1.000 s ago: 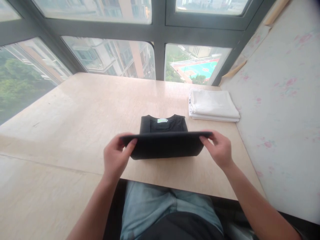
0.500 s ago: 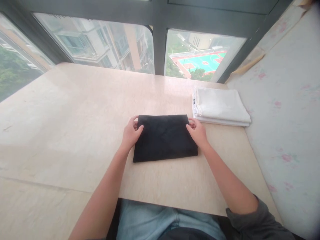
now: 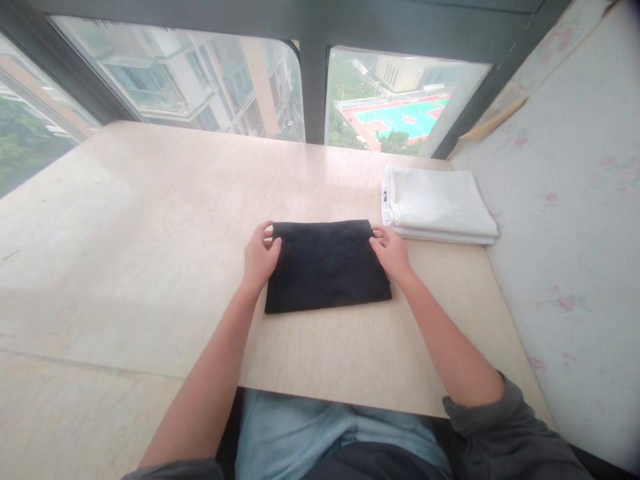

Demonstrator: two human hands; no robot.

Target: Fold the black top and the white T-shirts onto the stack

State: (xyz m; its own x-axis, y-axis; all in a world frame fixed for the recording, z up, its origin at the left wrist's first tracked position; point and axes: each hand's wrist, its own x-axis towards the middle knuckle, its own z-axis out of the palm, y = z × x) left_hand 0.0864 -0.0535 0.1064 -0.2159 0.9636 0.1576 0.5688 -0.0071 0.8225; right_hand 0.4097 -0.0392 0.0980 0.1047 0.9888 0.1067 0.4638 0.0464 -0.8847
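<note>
Black cloth [image 3: 325, 270], folded, on table [image 3: 165, 280] nr white stack [image 3: 435, 203] | L hand [image 3: 261, 253] & R hand [image 3: 393, 255] pinch far corners, thumbs atop | step: prob. setting fold | next move calls for even hold, edges square

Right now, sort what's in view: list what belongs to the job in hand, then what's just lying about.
In the job:
folded rectangle of black cloth
bare left hand and bare right hand, at its sides
pale mottled tabletop, beneath it

Apparently just lying about:
stack of folded white cloth, in neither hand
</note>
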